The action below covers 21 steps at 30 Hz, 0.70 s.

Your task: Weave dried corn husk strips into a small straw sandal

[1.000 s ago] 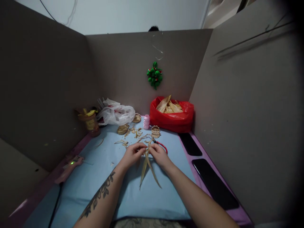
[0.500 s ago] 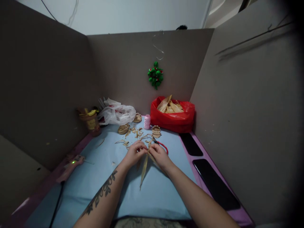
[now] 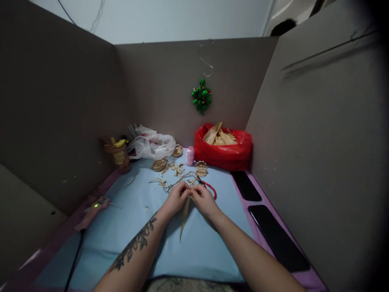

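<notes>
Over the middle of the blue cloth, my left hand (image 3: 177,197) and my right hand (image 3: 204,198) meet fingertip to fingertip. Both pinch strips of dried, straw-coloured husk, and one husk strip (image 3: 184,221) hangs down below the fingers. A thin twisted cord (image 3: 182,177) of similar colour curves across the cloth just beyond the hands; whether it joins the held strips is hidden by my fingers. Red-handled scissors (image 3: 214,191) lie right behind my right hand. Small coiled woven pieces (image 3: 159,164) and husk scraps (image 3: 176,168) are scattered further back.
A red bag (image 3: 225,158) of husks, a pink thread spool (image 3: 190,156) and a white plastic bag (image 3: 154,145) stand at the back. At left are a pot (image 3: 120,157) and a corded pink glue gun (image 3: 92,213). Two black phones (image 3: 278,239) lie along the right edge.
My fingertips have drawn closer together, still pinching the husk. More of the twisted cord shows beyond my left hand. The whole view has shifted slightly.
</notes>
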{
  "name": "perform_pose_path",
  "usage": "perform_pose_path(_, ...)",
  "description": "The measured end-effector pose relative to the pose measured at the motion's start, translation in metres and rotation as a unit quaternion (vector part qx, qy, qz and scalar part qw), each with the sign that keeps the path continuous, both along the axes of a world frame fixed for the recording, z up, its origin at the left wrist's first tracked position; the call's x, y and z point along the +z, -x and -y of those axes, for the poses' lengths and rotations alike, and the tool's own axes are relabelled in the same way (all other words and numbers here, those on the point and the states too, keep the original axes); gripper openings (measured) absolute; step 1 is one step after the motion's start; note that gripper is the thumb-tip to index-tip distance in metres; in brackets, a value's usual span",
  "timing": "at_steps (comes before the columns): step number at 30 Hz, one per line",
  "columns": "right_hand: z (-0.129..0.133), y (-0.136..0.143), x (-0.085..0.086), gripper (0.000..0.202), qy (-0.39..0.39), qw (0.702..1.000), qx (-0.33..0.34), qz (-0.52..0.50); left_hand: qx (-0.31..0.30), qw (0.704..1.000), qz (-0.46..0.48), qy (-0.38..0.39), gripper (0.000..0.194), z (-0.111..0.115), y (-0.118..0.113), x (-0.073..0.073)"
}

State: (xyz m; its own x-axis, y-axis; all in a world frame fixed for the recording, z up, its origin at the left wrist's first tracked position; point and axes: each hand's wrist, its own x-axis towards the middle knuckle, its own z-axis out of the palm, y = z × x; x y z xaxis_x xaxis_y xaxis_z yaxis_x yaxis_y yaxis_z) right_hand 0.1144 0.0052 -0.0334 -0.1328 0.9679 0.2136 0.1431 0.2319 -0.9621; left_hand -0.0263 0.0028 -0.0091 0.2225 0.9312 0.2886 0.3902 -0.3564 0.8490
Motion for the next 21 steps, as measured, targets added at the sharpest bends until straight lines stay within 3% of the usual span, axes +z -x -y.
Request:
perform_pose_path(11,-0.0011,-0.0037,0.0033,0.019,0.043,0.999,0.002,-0.03,0.004,1.0,0.005,0.008,0.005,-0.0016,0.002,-0.001)
perform_pose_path(21,-0.0008,-0.0053,0.0019,0.038,0.161,0.976,0.07,-0.13,0.024,0.999,0.022,0.026,0.004,-0.0002,-0.0063,-0.002)
